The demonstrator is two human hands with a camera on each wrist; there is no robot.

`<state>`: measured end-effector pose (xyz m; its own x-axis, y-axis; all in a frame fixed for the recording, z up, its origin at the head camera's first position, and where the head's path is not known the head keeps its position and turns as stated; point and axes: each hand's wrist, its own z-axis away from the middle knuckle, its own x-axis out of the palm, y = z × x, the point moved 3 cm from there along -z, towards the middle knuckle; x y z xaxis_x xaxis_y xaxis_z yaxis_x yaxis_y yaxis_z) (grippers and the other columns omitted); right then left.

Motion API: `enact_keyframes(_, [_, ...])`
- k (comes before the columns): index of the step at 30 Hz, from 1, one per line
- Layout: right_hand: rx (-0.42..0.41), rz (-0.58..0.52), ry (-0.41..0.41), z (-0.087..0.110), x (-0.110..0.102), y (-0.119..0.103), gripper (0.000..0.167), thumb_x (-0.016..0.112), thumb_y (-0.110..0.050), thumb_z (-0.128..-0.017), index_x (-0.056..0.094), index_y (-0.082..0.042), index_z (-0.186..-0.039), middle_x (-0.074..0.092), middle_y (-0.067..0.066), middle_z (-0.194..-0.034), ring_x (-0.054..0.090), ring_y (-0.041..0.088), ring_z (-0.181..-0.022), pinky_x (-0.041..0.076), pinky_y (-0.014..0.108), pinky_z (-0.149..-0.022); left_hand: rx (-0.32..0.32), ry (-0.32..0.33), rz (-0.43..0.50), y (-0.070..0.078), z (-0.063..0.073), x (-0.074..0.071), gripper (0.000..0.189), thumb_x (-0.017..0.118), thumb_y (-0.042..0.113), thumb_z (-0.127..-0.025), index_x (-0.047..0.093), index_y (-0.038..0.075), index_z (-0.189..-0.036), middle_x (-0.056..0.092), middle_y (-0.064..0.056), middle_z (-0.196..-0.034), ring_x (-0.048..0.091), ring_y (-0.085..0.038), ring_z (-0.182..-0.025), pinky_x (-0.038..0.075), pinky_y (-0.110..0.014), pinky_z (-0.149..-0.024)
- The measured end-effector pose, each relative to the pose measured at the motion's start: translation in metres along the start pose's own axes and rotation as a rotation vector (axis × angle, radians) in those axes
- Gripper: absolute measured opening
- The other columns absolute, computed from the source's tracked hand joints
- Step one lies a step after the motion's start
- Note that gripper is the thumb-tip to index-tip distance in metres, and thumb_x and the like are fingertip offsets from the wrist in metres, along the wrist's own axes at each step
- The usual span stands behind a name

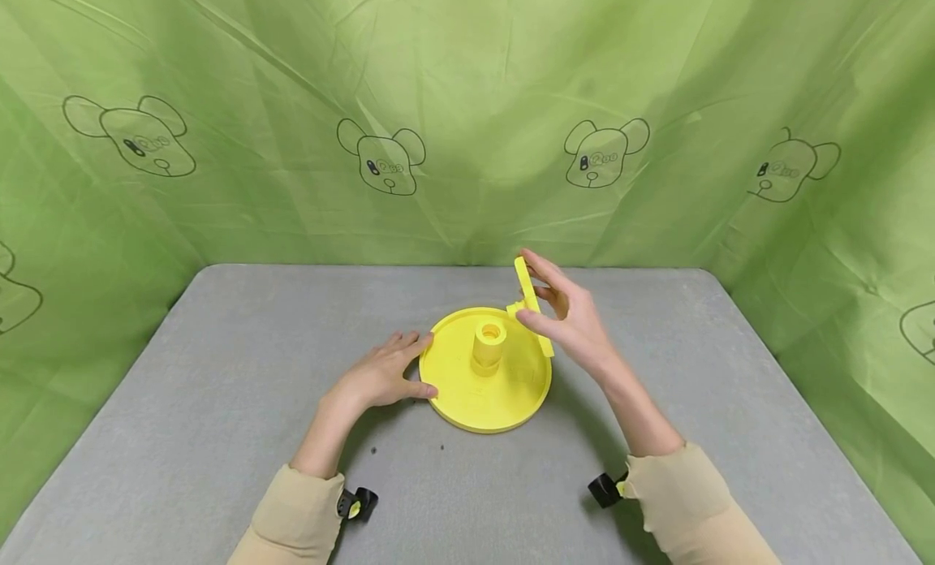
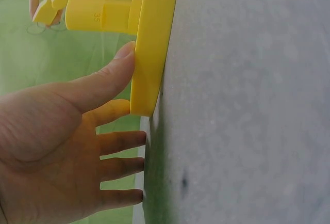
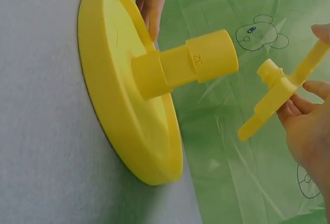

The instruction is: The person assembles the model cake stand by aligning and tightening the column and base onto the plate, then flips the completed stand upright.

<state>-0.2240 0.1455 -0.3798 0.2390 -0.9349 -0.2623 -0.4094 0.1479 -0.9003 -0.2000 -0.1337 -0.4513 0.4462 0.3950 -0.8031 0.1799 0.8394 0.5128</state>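
Observation:
A round yellow base (image 1: 467,407) with a raised rim lies flat on the grey table. From its middle rises an upright yellow post (image 3: 211,56), marked "32" on one side and "35" on another, with a round hole in its top. My left hand (image 1: 380,374) rests at the base's left rim, thumb and index finger touching it, other fingers spread straight beside it. My right hand (image 1: 577,317) pinches a yellow bar with a short peg (image 3: 276,95) between thumb and fingers. The bar is held in the air to the right of the post, tilted, its peg apart from the hole.
The grey table (image 1: 219,386) extends around the base, with a few small dark specks (image 1: 374,450) near its front. Green cloth (image 1: 482,78) with drawn bear heads hangs behind and at both sides.

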Motion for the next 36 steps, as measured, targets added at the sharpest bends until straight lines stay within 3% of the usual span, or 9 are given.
enact_keyframes(4, [-0.006,0.023,-0.025,-0.003,0.004,-0.002,0.077,0.074,-0.004,-0.089,0.043,-0.020,-0.158,0.043,-0.001,-0.164,0.043,0.016,-0.144,0.041,0.022,-0.116,0.000,0.001,0.000,-0.001,-0.001,0.000,0.092,0.076,0.046,-0.091,0.028,0.016,-0.164,0.024,-0.018,-0.171,0.016,-0.042,-0.160,0.020,-0.064,-0.129])
enact_keyframes(12, [-0.023,0.129,-0.090,-0.006,0.014,-0.006,0.080,0.077,-0.011,-0.087,0.042,-0.019,-0.159,0.038,-0.002,-0.167,0.038,0.015,-0.152,0.039,0.048,-0.123,0.000,0.003,-0.002,-0.002,-0.001,0.000,0.092,0.076,0.047,-0.091,0.028,0.017,-0.164,0.024,-0.018,-0.171,0.016,-0.043,-0.160,0.020,-0.064,-0.128])
enact_keyframes(22, [-0.021,0.365,-0.176,-0.008,0.028,-0.008,0.082,0.077,-0.027,-0.086,0.040,-0.038,-0.157,0.033,-0.015,-0.167,0.030,0.017,-0.157,0.027,0.060,-0.127,-0.017,-0.003,0.002,-0.002,-0.001,0.001,0.093,0.076,0.049,-0.091,0.028,0.018,-0.164,0.024,-0.017,-0.171,0.015,-0.043,-0.160,0.021,-0.067,-0.127])
enact_keyframes(36, [-0.083,0.603,-0.371,-0.009,0.046,-0.017,0.088,0.072,-0.031,-0.081,0.038,-0.019,-0.161,0.028,-0.004,-0.172,0.027,0.027,-0.159,0.033,0.063,-0.123,-0.018,-0.001,0.001,-0.002,-0.001,0.001,0.092,0.075,0.050,-0.091,0.029,0.018,-0.164,0.024,-0.017,-0.171,0.016,-0.043,-0.160,0.021,-0.066,-0.127])
